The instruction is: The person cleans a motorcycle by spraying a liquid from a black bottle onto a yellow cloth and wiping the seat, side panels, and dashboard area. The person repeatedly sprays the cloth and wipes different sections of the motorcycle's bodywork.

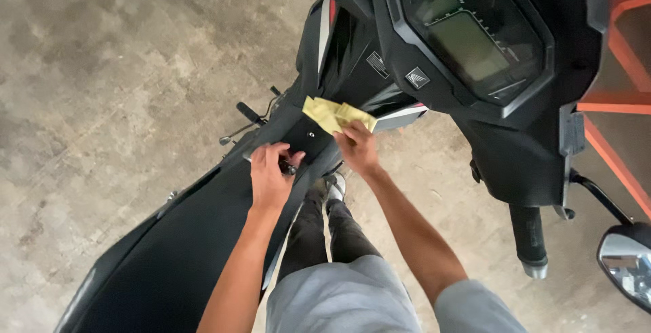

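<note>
A black scooter stands below me, its long black seat (183, 251) running toward the lower left. My left hand (271, 173) presses on the front tip of the seat, fingers curled around a small dark part there. My right hand (357, 146) holds a crumpled yellow cloth (332, 114) against the black body panel (305, 133) just ahead of the seat.
The scooter's instrument cluster (475, 34) and handlebar cover fill the upper right. A handlebar grip (529, 241) and a mirror (627, 265) are at lower right. An orange metal frame (617, 102) stands at the right edge. My legs in grey shorts (346, 292) stand on the mottled concrete floor (102, 68).
</note>
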